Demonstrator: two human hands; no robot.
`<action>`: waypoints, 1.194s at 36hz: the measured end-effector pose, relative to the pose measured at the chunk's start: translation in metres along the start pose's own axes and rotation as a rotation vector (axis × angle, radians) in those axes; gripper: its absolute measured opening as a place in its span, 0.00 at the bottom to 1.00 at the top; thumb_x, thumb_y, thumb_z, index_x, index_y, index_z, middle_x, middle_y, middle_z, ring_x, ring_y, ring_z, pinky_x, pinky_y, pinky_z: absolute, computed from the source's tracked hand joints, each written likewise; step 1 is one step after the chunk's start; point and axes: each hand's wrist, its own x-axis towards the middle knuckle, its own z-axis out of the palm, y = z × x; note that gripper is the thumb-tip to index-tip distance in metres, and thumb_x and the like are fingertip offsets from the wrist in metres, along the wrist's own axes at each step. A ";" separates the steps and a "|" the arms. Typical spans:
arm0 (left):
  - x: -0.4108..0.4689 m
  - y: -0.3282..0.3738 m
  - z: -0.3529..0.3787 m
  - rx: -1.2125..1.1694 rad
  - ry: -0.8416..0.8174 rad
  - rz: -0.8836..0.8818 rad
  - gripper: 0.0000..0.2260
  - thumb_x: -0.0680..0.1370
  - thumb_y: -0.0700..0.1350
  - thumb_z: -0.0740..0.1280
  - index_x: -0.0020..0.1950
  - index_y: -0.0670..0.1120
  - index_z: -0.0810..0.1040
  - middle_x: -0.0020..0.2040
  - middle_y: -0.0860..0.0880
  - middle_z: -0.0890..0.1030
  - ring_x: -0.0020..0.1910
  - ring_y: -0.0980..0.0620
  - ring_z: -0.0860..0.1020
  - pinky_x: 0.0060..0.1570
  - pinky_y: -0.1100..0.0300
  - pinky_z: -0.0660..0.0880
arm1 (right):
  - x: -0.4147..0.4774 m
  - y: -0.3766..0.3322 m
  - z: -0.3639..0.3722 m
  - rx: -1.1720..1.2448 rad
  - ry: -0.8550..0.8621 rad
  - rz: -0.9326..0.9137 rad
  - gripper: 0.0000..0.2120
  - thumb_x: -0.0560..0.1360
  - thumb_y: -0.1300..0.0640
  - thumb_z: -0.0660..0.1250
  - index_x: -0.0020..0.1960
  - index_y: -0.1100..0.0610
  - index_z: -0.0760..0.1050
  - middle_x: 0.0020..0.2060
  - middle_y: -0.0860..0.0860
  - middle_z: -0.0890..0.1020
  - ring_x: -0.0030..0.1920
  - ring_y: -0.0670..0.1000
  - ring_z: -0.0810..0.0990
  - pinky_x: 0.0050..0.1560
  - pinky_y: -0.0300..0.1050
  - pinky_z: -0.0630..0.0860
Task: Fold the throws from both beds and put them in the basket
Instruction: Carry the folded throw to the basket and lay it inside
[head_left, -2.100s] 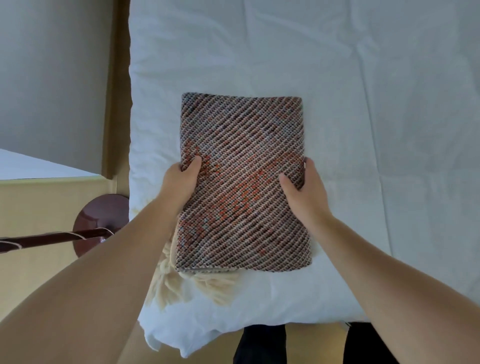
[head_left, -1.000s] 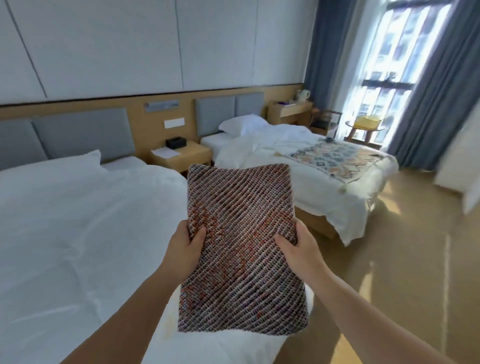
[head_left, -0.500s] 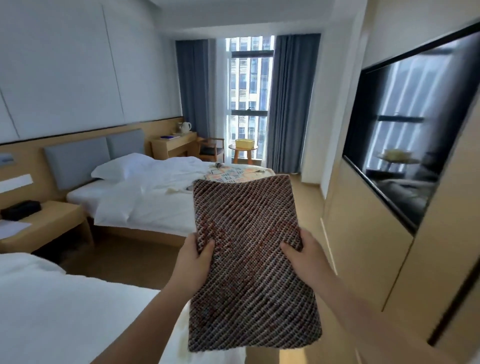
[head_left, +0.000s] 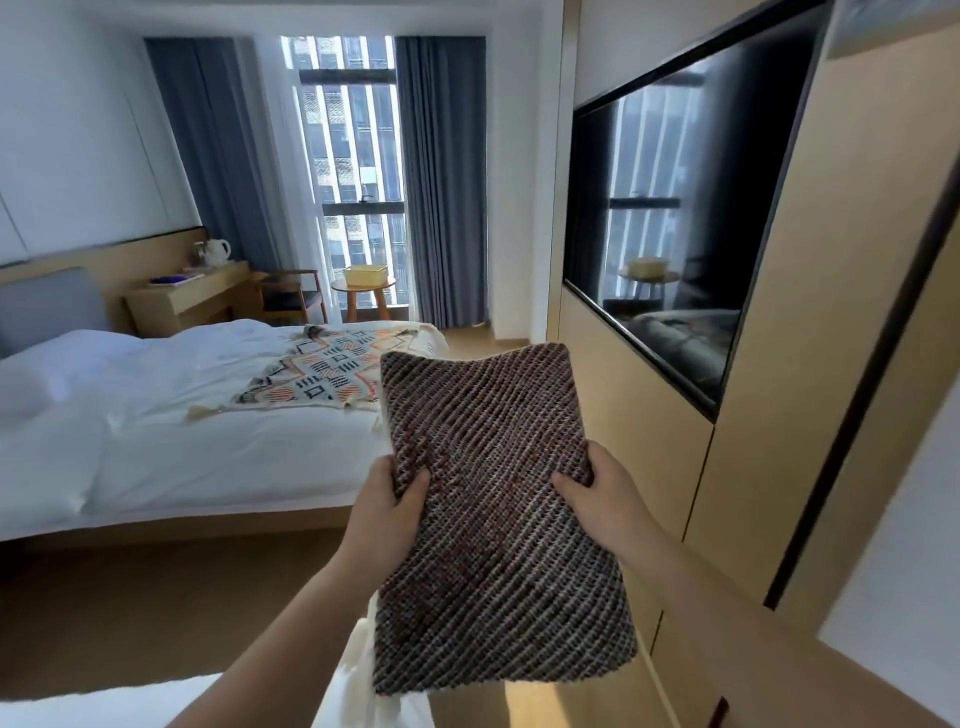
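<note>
Holding the folded throw (head_left: 498, 519) up in front of me, I had my grip closed on its two long edges: left hand (head_left: 387, 512) on one side, right hand (head_left: 602, 499) on the other, thumbs on top. It hung in the air, well apart from the basket (head_left: 365, 275), which sat on the little round desk (head_left: 363, 286) by the window.

I judged the fold to be the weak point. The far end stood unsupported past my hands and the near end drooped, so a slack grip or a tilt could let the layers slide open. The pale fringe (head_left: 358, 665) dangling beneath could snag on the way. The other throw (head_left: 332, 374) lay spread on the far bed (head_left: 156, 441), not yet folded.

My fingers under the cloth were hidden, so I could not tell how many layers they caught. The basket was small and far off, and I could not make out whether anything lay in it. The throw in my hands also hid the far bed's near corner.
</note>
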 end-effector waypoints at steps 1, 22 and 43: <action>0.007 0.000 0.008 0.002 -0.008 0.002 0.08 0.79 0.46 0.63 0.57 0.48 0.70 0.50 0.52 0.76 0.50 0.53 0.74 0.50 0.59 0.67 | 0.008 0.005 -0.003 0.002 0.002 0.003 0.19 0.78 0.55 0.65 0.68 0.51 0.68 0.57 0.45 0.77 0.55 0.46 0.76 0.57 0.42 0.72; 0.185 0.020 0.172 0.111 0.085 -0.072 0.07 0.78 0.48 0.65 0.55 0.50 0.71 0.50 0.52 0.79 0.49 0.51 0.77 0.50 0.56 0.71 | 0.247 0.094 -0.087 0.032 -0.122 -0.026 0.16 0.78 0.54 0.64 0.65 0.50 0.70 0.55 0.46 0.78 0.55 0.49 0.77 0.59 0.48 0.74; 0.415 -0.045 0.237 0.018 0.033 -0.110 0.11 0.73 0.46 0.72 0.52 0.47 0.75 0.46 0.49 0.82 0.44 0.51 0.80 0.50 0.53 0.77 | 0.465 0.137 -0.067 0.004 -0.031 0.012 0.12 0.78 0.56 0.65 0.61 0.52 0.73 0.51 0.47 0.78 0.51 0.48 0.77 0.52 0.42 0.72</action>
